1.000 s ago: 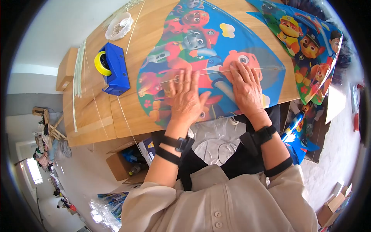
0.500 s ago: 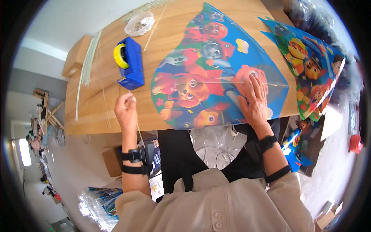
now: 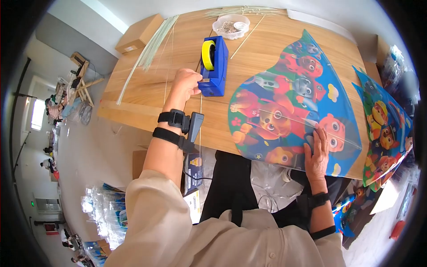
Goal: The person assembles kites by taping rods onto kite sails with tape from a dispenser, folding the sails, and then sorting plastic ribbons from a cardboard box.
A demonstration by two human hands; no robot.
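Observation:
A blue kite point(image 3: 289, 84) printed with cartoon dogs lies on the wooden table, its lower edge near the table's front. Across it runs a thin stick point(image 3: 293, 119). My right hand point(image 3: 317, 153) rests flat on the kite, fingers stretched, fingertips over the stick's line. At the front end of a blue tape dispenser point(image 3: 218, 82) with a yellow tape roll point(image 3: 207, 55), my left hand point(image 3: 186, 83) has thumb and fingers pinched together; what lies between them is hidden. Another thin stick point(image 3: 200, 129) extends from below that hand past the table's edge.
A clear bowl of small parts point(image 3: 231, 27) stands beyond the dispenser. Pale sticks point(image 3: 153, 44) lie at the left by a cardboard box point(image 3: 140, 33). More printed kites point(image 3: 384, 129) hang over the table's right side. Plastic-wrapped packs point(image 3: 104, 213) sit lower left.
My left hand has moved up to the dispenser's front end. My right hand stays flat on the kite. The view has turned, so the table sits farther right in it.

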